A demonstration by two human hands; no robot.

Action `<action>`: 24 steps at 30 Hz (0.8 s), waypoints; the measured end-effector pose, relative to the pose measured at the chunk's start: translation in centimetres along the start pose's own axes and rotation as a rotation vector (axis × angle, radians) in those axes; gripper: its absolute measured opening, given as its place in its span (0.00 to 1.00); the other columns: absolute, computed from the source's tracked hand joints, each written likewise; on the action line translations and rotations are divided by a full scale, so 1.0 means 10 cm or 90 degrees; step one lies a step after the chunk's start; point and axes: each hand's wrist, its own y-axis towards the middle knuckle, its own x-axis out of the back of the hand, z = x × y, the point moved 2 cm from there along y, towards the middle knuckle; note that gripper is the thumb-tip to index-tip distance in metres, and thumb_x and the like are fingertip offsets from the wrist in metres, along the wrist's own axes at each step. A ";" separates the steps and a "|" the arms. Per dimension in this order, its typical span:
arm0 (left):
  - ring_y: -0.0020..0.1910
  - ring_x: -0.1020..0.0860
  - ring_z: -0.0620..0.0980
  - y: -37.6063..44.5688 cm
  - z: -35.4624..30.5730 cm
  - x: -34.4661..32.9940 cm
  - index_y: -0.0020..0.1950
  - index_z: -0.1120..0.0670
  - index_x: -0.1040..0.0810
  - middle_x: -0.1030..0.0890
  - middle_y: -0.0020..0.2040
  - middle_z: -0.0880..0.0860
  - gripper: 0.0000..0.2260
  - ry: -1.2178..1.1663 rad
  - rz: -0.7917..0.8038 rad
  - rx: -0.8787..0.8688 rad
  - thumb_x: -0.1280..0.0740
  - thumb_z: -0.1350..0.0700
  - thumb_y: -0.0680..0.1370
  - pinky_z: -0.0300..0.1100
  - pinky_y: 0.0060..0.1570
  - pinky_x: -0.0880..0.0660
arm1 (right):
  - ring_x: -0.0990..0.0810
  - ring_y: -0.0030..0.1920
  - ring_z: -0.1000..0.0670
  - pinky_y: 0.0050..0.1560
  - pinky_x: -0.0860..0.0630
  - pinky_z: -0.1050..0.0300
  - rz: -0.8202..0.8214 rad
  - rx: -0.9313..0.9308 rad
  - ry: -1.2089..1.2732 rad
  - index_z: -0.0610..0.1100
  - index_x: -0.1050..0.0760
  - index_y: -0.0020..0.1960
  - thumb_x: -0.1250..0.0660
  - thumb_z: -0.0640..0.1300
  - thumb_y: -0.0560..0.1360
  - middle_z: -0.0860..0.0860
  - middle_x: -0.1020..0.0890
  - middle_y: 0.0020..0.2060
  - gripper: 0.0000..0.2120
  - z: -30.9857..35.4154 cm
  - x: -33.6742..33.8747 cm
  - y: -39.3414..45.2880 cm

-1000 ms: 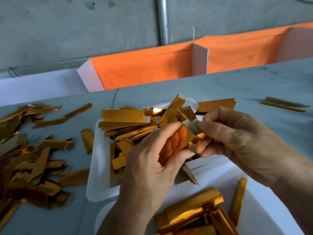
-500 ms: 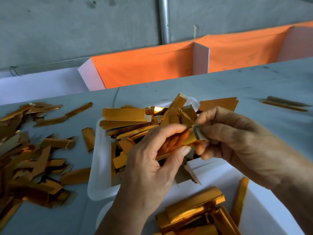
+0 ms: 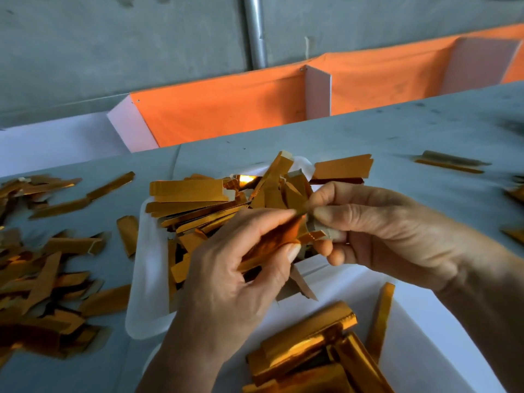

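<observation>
The strips are shiny gold, the tray is white, the table is grey, and the cloth is orange.

Grey table carries a white tray heaped with gold strips at centre, loose strips at left, folded gold pieces at lower right, with orange cloth bins and a metal pipe along the top.
</observation>
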 end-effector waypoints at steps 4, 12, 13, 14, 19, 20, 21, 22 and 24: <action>0.55 0.20 0.45 -0.01 0.00 -0.01 0.60 0.50 0.24 0.19 0.53 0.44 0.15 -0.059 -0.003 0.026 0.32 0.52 0.74 0.32 0.49 0.24 | 0.20 0.32 0.51 0.31 0.22 0.62 0.021 -0.027 -0.010 0.43 0.20 0.44 0.27 0.41 0.63 0.44 0.20 0.35 0.10 0.00 0.00 -0.01; 0.54 0.20 0.42 -0.01 0.03 -0.03 0.60 0.49 0.23 0.18 0.52 0.44 0.18 -0.043 0.001 0.047 0.29 0.48 0.71 0.32 0.50 0.24 | 0.22 0.29 0.52 0.32 0.26 0.64 -0.095 0.105 -0.212 0.41 0.23 0.38 0.29 0.43 0.65 0.48 0.20 0.30 0.06 0.03 -0.09 0.00; 0.54 0.20 0.42 -0.01 0.04 -0.03 0.60 0.48 0.23 0.18 0.52 0.44 0.18 -0.041 -0.001 0.055 0.30 0.47 0.71 0.31 0.50 0.24 | 0.22 0.29 0.52 0.31 0.26 0.64 -0.105 0.114 -0.224 0.40 0.23 0.38 0.31 0.44 0.64 0.48 0.20 0.30 0.07 0.03 -0.09 0.00; 0.54 0.20 0.41 -0.01 0.05 -0.02 0.60 0.46 0.23 0.18 0.52 0.43 0.19 -0.041 -0.008 0.063 0.29 0.47 0.70 0.30 0.50 0.24 | 0.22 0.29 0.52 0.32 0.26 0.64 -0.106 0.117 -0.227 0.41 0.23 0.38 0.31 0.45 0.64 0.47 0.20 0.30 0.08 0.02 -0.10 0.00; 0.52 0.20 0.40 -0.02 0.07 -0.01 0.57 0.45 0.22 0.18 0.50 0.41 0.17 -0.082 -0.036 0.089 0.27 0.49 0.70 0.28 0.47 0.25 | 0.23 0.30 0.51 0.32 0.25 0.63 -0.048 0.121 -0.156 0.42 0.25 0.44 0.30 0.44 0.69 0.48 0.22 0.32 0.08 -0.01 -0.10 0.02; 0.52 0.19 0.42 -0.02 0.07 -0.01 0.58 0.46 0.22 0.17 0.50 0.42 0.16 -0.099 -0.038 0.092 0.28 0.50 0.70 0.30 0.48 0.24 | 0.22 0.31 0.51 0.32 0.25 0.62 -0.034 0.129 -0.142 0.41 0.25 0.45 0.29 0.42 0.71 0.48 0.22 0.32 0.07 -0.01 -0.09 0.02; 0.52 0.19 0.43 -0.02 0.08 -0.01 0.58 0.46 0.22 0.17 0.50 0.43 0.15 -0.113 -0.040 0.093 0.29 0.50 0.71 0.31 0.48 0.24 | 0.22 0.31 0.50 0.32 0.24 0.62 -0.020 0.134 -0.126 0.41 0.25 0.46 0.29 0.42 0.72 0.48 0.21 0.33 0.07 -0.01 -0.08 0.02; 0.52 0.19 0.44 -0.02 0.08 0.00 0.58 0.46 0.22 0.17 0.50 0.43 0.15 -0.119 -0.041 0.093 0.30 0.51 0.72 0.32 0.48 0.23 | 0.21 0.32 0.49 0.33 0.24 0.61 -0.007 0.136 -0.114 0.41 0.24 0.47 0.30 0.42 0.70 0.48 0.21 0.34 0.07 0.00 -0.07 0.01; 0.52 0.19 0.44 -0.02 0.08 0.01 0.58 0.46 0.22 0.17 0.50 0.43 0.14 -0.123 -0.040 0.093 0.30 0.51 0.72 0.32 0.48 0.23 | 0.20 0.34 0.48 0.34 0.23 0.60 0.019 0.135 -0.111 0.42 0.23 0.48 0.30 0.44 0.67 0.48 0.21 0.36 0.11 0.02 -0.06 0.00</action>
